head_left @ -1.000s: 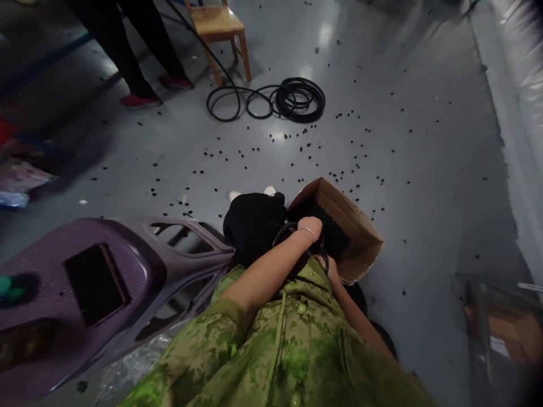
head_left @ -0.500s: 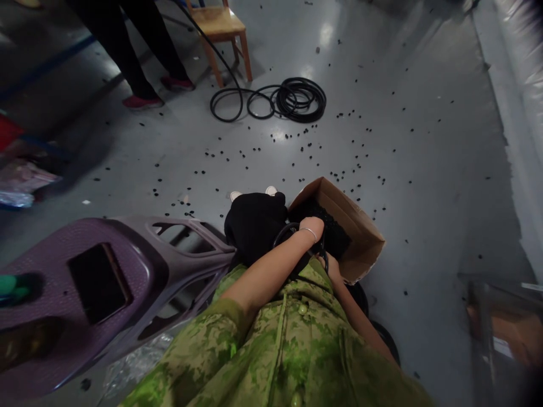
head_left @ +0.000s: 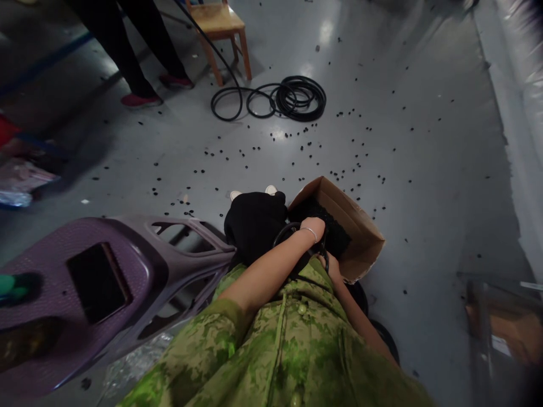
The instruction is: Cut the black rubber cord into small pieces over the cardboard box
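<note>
My left hand (head_left: 313,227), with a thin bracelet at the wrist, is closed over a black hose (head_left: 285,230) in front of my lap. Just below it, my right hand (head_left: 332,267) is closed round the same hose, which loops over its fingers. Both hands are at the near side of an open cardboard box (head_left: 362,240). Inside the box lies a mass of small black pieces (head_left: 338,232). My fingertips are mostly hidden, and I cannot make out where the hose ends.
A purple stool (head_left: 139,243) at the left bears a dark phone (head_left: 98,282). Black hose lies in a coil (head_left: 299,99) ahead, near a wooden chair (head_left: 218,22) and a standing person's legs (head_left: 139,51). Small black rings are scattered over the grey floor (head_left: 441,169).
My left hand has shifted very slightly to the right. Otherwise both hands keep their places by the box, and the view has tilted a little.
</note>
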The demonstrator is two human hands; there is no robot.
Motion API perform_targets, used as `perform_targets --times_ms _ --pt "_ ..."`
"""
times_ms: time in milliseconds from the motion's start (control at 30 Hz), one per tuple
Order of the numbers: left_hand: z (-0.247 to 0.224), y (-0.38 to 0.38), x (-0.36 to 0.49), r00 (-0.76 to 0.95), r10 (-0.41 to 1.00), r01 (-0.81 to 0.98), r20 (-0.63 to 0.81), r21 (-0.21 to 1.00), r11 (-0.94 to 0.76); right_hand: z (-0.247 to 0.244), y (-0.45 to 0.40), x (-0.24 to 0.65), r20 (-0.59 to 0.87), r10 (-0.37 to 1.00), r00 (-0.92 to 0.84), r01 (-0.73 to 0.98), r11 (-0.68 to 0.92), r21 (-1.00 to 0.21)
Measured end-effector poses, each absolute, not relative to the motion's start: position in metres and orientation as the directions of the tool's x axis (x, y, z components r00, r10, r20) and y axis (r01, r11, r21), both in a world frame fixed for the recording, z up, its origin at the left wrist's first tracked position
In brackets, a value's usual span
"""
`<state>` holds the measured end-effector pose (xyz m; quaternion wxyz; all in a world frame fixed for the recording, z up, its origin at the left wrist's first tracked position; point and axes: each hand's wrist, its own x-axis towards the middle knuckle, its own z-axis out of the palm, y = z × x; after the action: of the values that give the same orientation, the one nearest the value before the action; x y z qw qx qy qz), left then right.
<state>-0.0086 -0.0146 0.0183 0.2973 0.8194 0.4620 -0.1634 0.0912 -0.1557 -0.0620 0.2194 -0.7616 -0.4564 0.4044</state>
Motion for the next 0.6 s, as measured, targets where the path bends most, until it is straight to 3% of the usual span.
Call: perform_targets --times_ms 333,467,600 --pt "0.022 -0.016 -0.009 0.511 0.652 0.860 -0.560 0.319 -0.400 -0.056 -0.153 0.090 -0.404 0.864 0.301 0.520 -0.504 -0.690" --pt "0.038 -0.025 -0.011 0.559 0.693 0.829 -0.456 0.298 -0.473 -0.061 -0.153 0.088 -0.394 0.860 0.323 0.496 -0.509 -0.704" --pt "0.063 -0.027 -0.021 0.441 0.763 0.898 -0.473 0.213 -0.386 -0.068 -0.157 0.092 -0.412 0.831 0.374 0.436 -0.550 -0.713"
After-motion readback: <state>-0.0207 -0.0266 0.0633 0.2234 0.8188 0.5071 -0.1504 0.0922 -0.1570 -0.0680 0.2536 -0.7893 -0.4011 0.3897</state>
